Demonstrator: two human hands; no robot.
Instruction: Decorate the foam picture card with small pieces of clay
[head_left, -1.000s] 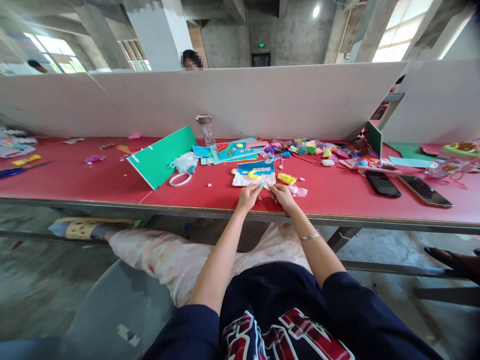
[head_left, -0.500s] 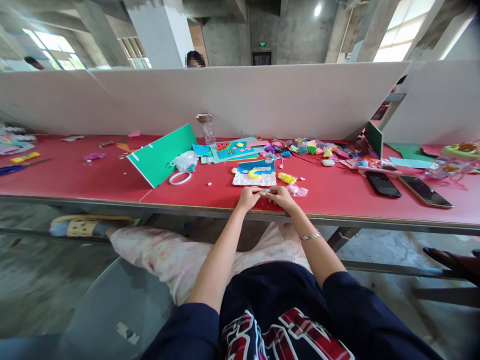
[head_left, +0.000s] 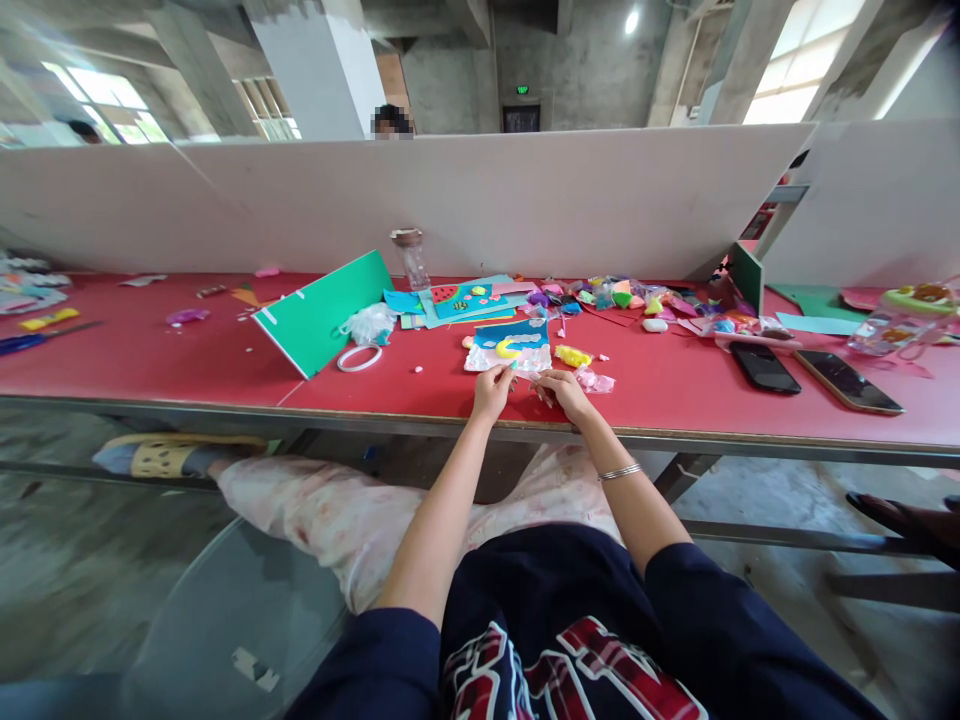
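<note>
My left hand point(head_left: 492, 393) pinches a small teal piece point(head_left: 514, 367) at its fingertips, over the table's front edge. Just to the right, my right hand point(head_left: 564, 392) has its fingers closed on something small and pale that I cannot make out clearly. A small gap separates the two hands. Right behind them lies a blue and white picture point(head_left: 531, 356) with a yellow crescent point(head_left: 508, 348) on it. A yellow packet point(head_left: 573, 356) and a crumpled pink wrapper point(head_left: 595, 381) rest beside my right hand.
Two phones point(head_left: 765, 368) lie at the right. A green board point(head_left: 326, 312) leans at the left near a white ring point(head_left: 359, 357) and a clear jar point(head_left: 412, 260). Colourful scraps point(head_left: 622, 295) spread along the back. Behind the white partition point(head_left: 480, 200), a person's head shows.
My hands have moved apart from each other. The teal piece has gone with my left hand, up and slightly left, to the picture's front edge.
</note>
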